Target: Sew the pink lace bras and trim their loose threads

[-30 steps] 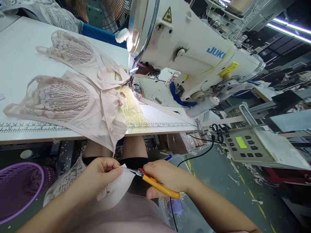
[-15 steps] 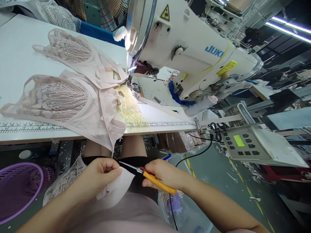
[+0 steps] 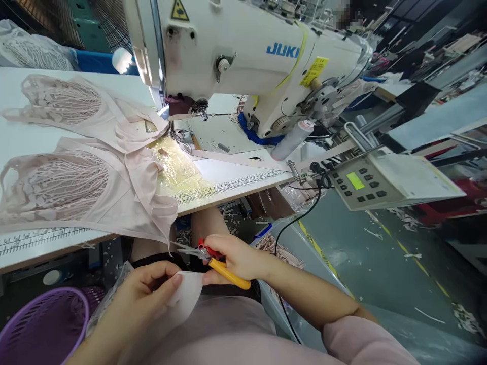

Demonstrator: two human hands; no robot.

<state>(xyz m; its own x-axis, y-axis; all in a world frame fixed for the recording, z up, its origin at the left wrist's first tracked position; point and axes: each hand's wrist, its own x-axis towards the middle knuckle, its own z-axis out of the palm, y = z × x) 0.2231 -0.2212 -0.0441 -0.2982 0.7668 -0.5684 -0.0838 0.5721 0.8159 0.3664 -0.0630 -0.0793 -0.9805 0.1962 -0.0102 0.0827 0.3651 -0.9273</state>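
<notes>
My left hand (image 3: pixel 152 291) is closed in a pinch on a thin white fabric piece (image 3: pixel 187 299), which hangs over my lap. In my right hand (image 3: pixel 234 258) is a pair of scissors (image 3: pixel 228 274) with orange and red handles. Their blades are slightly apart and point left, above my left hand. The tip of my right thumb lies at the fabric's right edge. A pale pink lace bra (image 3: pixel 87 182) is spread on the table, one end under the needle of the sewing machine (image 3: pixel 243 56) and one corner over the front edge.
A white table (image 3: pixel 236 172) with a printed ruler edge lies ahead. A purple basket (image 3: pixel 45 324) stands at lower left. On the right are a control panel (image 3: pixel 365 182) and a black cable (image 3: pixel 281 243). A pink tape (image 3: pixel 323 152) runs toward the needle.
My view has turned, so the machine and bra appear further left. The scissors have moved away from my left fingertips, and their blades have parted. My right thumb has come to the fabric's edge.
</notes>
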